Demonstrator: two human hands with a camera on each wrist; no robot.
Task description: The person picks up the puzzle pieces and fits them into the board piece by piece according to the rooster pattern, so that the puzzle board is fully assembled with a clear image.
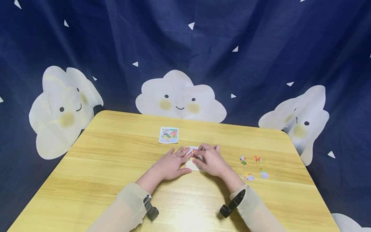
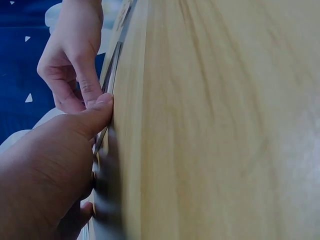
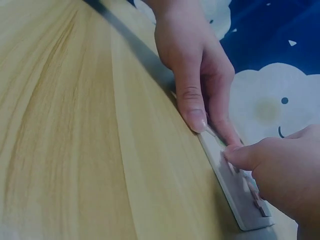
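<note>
A small white puzzle tray (image 1: 190, 166) lies on the table between both hands, with colourful puzzle pieces (image 1: 193, 150) in its upper part. My left hand (image 1: 173, 163) rests at the tray's left side, its fingers spread and straight and the thumb (image 3: 196, 120) at the tray's corner. From the right, my right hand (image 1: 213, 159) bends over the tray, pinching a puzzle piece between thumb and fingertips. The fingers cover most of that piece. In the right wrist view, the right thumb (image 3: 241, 156) is down at the pieces inside the tray's rim.
Several loose puzzle pieces (image 1: 248, 176) lie to the right of the right hand. A square picture card (image 1: 168, 139) with a colourful bird sits behind the left hand. The wooden table (image 1: 87, 180) ends before a dark blue curtain (image 1: 162, 35) with cloud faces.
</note>
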